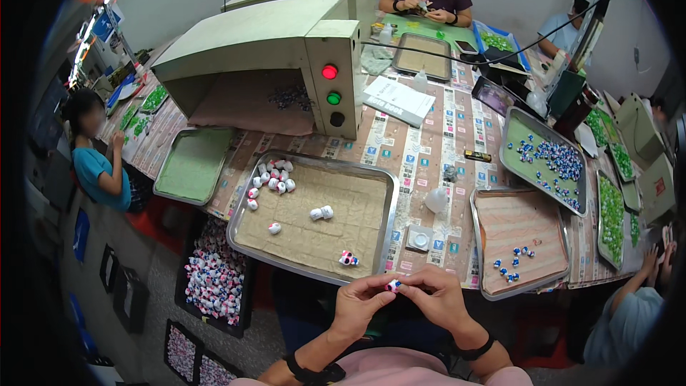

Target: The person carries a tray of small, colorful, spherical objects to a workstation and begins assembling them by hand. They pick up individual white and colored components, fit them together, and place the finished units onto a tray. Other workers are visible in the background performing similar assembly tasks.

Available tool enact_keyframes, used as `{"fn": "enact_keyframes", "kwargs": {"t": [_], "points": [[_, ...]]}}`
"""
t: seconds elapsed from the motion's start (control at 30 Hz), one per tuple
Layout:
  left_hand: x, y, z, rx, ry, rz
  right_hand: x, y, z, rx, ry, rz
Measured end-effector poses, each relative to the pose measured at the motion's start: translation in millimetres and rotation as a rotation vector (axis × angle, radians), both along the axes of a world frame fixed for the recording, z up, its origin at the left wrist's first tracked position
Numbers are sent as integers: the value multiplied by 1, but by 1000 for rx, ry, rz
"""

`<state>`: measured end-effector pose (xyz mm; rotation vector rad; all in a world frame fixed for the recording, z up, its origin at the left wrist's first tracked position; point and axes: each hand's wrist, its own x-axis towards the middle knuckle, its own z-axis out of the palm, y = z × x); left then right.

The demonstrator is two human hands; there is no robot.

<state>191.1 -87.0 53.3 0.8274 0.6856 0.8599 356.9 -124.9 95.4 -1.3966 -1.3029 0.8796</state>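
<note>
Both my hands are closed in a pinch on one small white toy figure (392, 286) with blue and pink parts, just beyond the near table edge. My left hand (357, 307) grips its left side; my right hand (437, 300) holds the right, fingertips nearly meeting. Fingers cover much of the figure. In front of them lies a metal tray (336, 186) lined with brown paper. Several white rounded pieces (274, 175) cluster at its far left corner, and a few more lie toward the middle. A pink, white and blue figure (349, 258) rests near the tray's front right corner.
Beyond the tray stands an oven-like machine (250, 50) with lit buttons. To the right are a pink-lined tray (522, 221), a blue-figure tray (511, 146), a white bottle (436, 201) and a small pot (418, 239). A crate (214, 286) sits below left. Co-workers sit around.
</note>
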Motion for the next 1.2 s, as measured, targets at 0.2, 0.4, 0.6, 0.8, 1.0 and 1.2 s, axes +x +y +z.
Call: {"fn": "enact_keyframes", "kwargs": {"t": [0.2, 0.4, 0.6, 0.8, 1.0, 1.2], "points": [[-2, 6, 15, 69, 18, 24, 6, 9, 2, -15, 35, 98], [-26, 33, 15, 500, 319, 260, 50, 50, -19, 52, -134, -502], [-50, 69, 5, 724, 762, 348, 77, 103, -71, 153, -342, -627], [-61, 74, -9, 785, 970, 217, 72, 103, -66, -59, 6, -499], [-58, 72, -6, 954, 963, 247, 69, 39, -50, 119, -289, -467], [-57, 71, -2, 948, 952, 243, 61, -8, -38, 6, -222, -425]]}}
